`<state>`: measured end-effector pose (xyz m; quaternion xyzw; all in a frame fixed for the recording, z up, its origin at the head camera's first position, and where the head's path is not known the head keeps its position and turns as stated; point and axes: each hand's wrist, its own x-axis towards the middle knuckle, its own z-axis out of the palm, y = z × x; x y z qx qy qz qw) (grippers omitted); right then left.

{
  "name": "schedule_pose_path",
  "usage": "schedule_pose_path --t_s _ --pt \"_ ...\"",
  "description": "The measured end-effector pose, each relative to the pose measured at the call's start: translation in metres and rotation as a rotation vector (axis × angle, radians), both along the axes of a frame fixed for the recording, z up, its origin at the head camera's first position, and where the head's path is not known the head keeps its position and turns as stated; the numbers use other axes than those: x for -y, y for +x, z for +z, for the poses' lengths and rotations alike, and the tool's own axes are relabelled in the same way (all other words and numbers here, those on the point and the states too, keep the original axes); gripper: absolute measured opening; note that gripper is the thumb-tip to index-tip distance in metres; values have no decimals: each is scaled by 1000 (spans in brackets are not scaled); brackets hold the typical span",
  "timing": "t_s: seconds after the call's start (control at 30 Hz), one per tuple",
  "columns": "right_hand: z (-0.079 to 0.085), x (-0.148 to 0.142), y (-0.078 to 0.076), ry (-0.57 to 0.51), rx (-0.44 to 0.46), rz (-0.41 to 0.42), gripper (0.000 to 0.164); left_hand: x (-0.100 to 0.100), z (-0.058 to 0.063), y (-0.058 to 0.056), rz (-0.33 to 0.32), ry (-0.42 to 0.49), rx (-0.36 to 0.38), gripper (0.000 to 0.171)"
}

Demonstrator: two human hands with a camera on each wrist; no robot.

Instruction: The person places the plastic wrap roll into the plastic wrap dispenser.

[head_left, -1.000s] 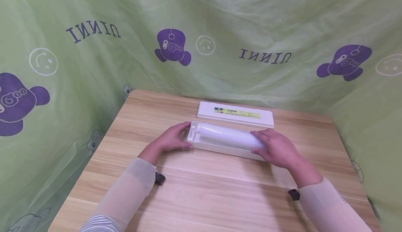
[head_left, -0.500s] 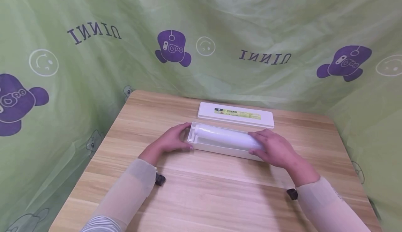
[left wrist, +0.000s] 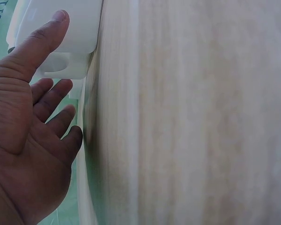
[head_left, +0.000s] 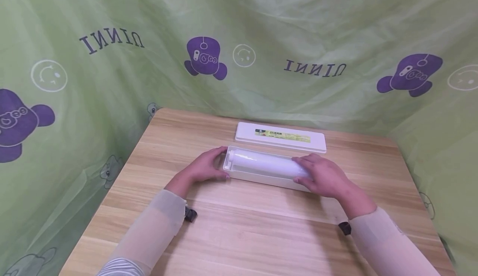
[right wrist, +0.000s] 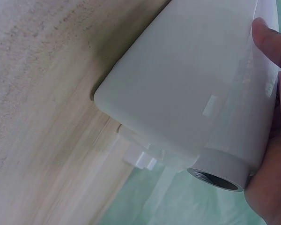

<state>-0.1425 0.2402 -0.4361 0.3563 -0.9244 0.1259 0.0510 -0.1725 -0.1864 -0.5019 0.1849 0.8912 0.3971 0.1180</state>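
White roll (head_left: pixel 267 163), one; box (head_left: pixel 261 178), one; lid (head_left: pixel 281 137), one

Between the forearms, the near tabletop (head_left: pixel 254 222) gives a hand a broad way up to the front wall of the white box (head_left: pixel 261 178); the left hand (head_left: pixel 203 166) obstructs the box's left end and the right hand (head_left: pixel 325 175) its right. Behind, the labelled lid (head_left: pixel 280 137) leaves just a narrow strip. Room beneath the plastic-film roll (head_left: pixel 265 162) looks slight, though the box wall hides much.
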Motion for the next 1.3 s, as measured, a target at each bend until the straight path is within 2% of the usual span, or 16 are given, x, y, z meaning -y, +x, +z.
schedule_pose_path --t_s 0.37,0.67,0.93,1.3 --pt "1 3 -3 0 44 20 60 1 -4 -1 -4 10 -14 111" --pt "2 7 -8 29 128 22 60 1 -4 0 2 11 -15 110" --pt "1 7 -11 33 137 38 60 1 -3 -1 1 6 -13 111" --pt "-1 8 -9 42 201 14 58 1 -3 0 -4 -5 -26 109"
